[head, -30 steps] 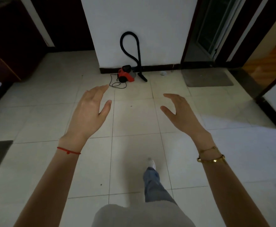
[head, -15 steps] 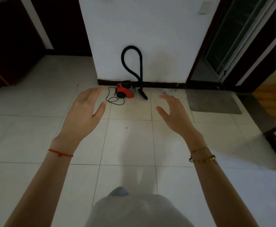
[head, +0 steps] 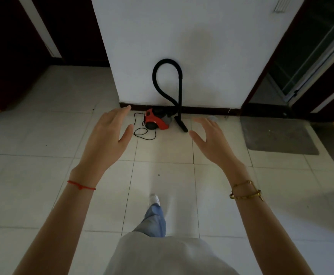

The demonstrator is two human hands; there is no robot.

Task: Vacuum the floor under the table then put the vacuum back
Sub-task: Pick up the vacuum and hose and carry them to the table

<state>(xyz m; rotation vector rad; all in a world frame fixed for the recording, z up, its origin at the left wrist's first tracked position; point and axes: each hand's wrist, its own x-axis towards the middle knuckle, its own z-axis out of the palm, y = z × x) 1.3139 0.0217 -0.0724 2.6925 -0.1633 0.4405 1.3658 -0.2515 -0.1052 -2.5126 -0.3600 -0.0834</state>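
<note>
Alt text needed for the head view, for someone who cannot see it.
Two bare, open hands, left hand and right hand, reach forward toward a small red canister vacuum cleaner sitting on pale floor tiles against a white wall, its black hose looped upward and black cord loose beside it.

small red-and-grey canister vacuum [head: 156, 121] on the tile floor, centre frame, against the white wall; black hose [head: 167, 82] looped upright, black cord [head: 142, 130] loose to its left.
</note>
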